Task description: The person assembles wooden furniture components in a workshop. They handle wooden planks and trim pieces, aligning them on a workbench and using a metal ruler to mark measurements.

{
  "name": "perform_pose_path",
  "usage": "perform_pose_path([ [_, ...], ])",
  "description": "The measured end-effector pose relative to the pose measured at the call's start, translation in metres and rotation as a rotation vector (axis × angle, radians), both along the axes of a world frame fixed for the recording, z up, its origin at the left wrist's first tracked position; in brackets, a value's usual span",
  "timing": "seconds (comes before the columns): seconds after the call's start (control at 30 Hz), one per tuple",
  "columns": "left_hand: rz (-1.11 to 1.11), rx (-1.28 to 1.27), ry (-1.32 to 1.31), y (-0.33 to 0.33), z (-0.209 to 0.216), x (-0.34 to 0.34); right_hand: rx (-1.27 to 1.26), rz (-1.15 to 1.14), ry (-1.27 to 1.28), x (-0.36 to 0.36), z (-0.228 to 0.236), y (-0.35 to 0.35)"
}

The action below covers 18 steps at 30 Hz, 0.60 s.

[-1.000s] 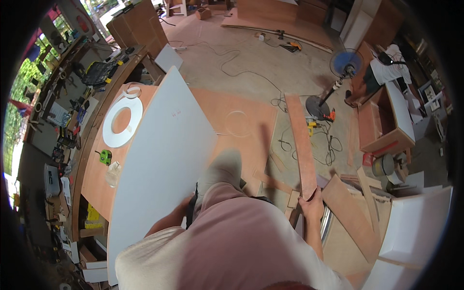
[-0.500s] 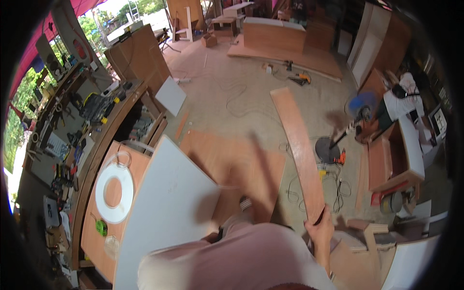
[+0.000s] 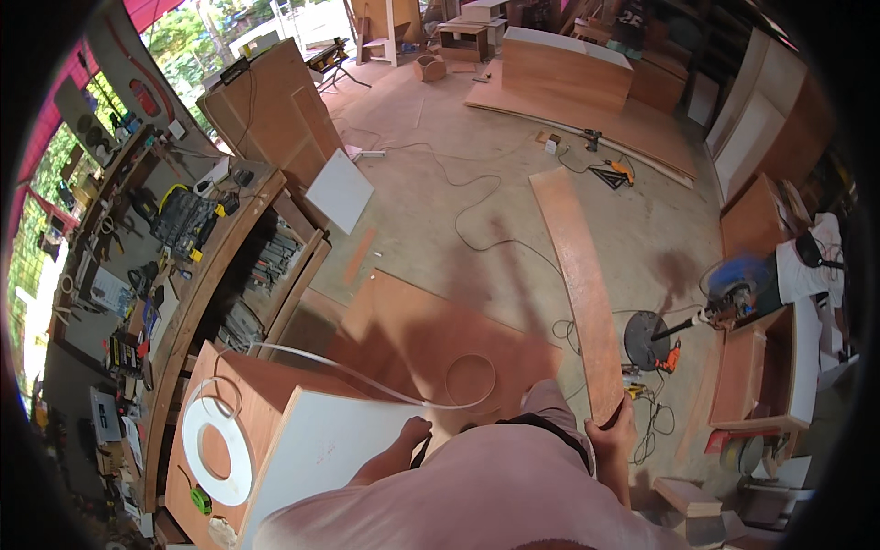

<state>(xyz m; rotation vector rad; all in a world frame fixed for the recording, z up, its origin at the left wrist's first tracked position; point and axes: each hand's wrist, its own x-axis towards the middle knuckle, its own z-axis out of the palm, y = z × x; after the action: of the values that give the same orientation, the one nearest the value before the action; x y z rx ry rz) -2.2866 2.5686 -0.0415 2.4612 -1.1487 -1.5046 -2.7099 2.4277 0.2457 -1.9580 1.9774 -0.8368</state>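
Note:
My right hand grips the near end of a long narrow wooden board, which stretches away from me over the floor. My left hand is closed beside the right edge of a white-faced panel; a thin dark piece shows below its fingers, too unclear to name. That panel lies by a brown wooden surface carrying a white roll of edging strip and a green tape measure. A loose length of white strip runs off the surface and curls above the floor.
A workbench full of tools runs along the left. A brown sheet lies on the floor ahead. On the right stand a fan and an open cabinet box, with an orange drill and cables nearby.
My left hand has come into view. The white panel's far edge now shows lower and nearer me, uncovering the loose strip. My right hand keeps hold of the board; the view has shifted.

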Motion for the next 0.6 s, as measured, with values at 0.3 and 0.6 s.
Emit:
perform_pose_path([
  [0.3,0.325,-0.097,0.054,-0.164,-0.009,0.033,0.011,0.206,-0.366,0.049,-0.030,-0.280],
  [0.6,0.684,-0.123,-0.133,-0.289,0.030,0.080,0.001,0.350,-0.551,0.098,0.006,-0.519],
])
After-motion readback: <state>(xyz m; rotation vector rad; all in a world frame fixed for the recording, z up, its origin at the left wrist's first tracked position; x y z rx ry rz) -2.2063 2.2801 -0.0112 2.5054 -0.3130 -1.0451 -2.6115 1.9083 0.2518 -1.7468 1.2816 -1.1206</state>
